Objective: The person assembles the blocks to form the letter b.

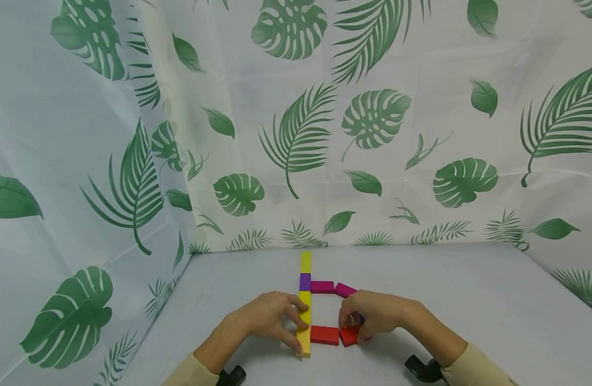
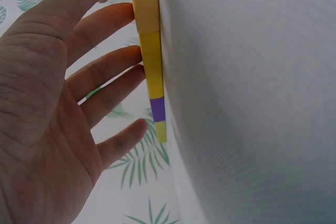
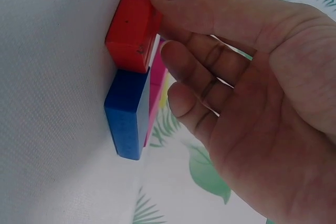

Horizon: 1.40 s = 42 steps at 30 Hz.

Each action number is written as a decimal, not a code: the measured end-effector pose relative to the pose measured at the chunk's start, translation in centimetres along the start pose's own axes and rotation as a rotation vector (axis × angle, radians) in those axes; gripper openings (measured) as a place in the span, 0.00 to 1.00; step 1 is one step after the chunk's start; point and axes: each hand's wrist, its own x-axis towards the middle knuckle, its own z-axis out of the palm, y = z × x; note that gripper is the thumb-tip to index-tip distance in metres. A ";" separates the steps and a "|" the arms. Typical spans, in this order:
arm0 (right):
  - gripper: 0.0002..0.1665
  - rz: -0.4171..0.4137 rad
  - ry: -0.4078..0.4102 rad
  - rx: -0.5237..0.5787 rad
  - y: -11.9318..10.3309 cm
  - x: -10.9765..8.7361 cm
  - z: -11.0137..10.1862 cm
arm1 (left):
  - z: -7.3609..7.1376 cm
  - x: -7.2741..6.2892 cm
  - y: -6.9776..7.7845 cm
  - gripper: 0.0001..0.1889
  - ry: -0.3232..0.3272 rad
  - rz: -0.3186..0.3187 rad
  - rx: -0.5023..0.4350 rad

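A straight column of blocks lies on the table: a pale yellow one (image 1: 306, 261) at the far end, then a purple block (image 1: 305, 282), a yellow block (image 1: 304, 298) and an orange-yellow block (image 1: 303, 348) nearest me. Along its left side, my left hand (image 1: 276, 316) touches the yellow blocks with spread fingertips. Two red blocks (image 1: 324, 335) run rightward from the near part of the column. My right hand (image 1: 380, 311) pinches the outer, slightly turned red block (image 3: 134, 22) between thumb and fingers. Beside that block stands a blue block (image 3: 126, 114), mostly hidden by the hand in the head view.
Two magenta blocks (image 1: 322, 287) extend right from beside the purple block, the outer one angled toward me. The white tabletop (image 1: 248, 268) meets a leaf-printed curtain (image 1: 296, 214) at the back and left. Dark wrist devices (image 1: 423, 369) sit under both forearms.
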 end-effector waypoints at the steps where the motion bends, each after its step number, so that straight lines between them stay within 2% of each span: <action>1: 0.19 -0.003 0.000 -0.003 0.0 0.0 0.0 | 0.0 0.0 0.0 0.20 0.000 -0.001 -0.001; 11: 0.19 -0.022 -0.003 -0.010 0.1 0.0 0.0 | 0.0 -0.1 -0.1 0.21 0.005 0.011 -0.001; 16: 0.19 -0.004 0.012 0.010 0.1 -0.1 -0.1 | 0.0 -0.1 -0.1 0.21 0.003 0.011 0.003; 24: 0.19 -0.032 0.163 -0.002 0.9 -0.7 -1.8 | 0.0 -0.1 -0.2 0.21 0.009 0.021 0.015; 34: 0.18 -0.029 0.253 0.018 1.6 -1.3 -3.0 | -0.2 -0.1 -0.2 0.23 0.005 0.049 0.027; 38: 0.21 0.001 0.314 -0.004 2.2 -1.5 -3.2 | -0.3 -0.2 -0.1 0.24 0.012 0.042 0.044; 42: 0.26 0.057 0.379 -0.020 2.7 -1.6 -3.1 | -0.3 -0.2 0.0 0.25 0.042 0.062 0.042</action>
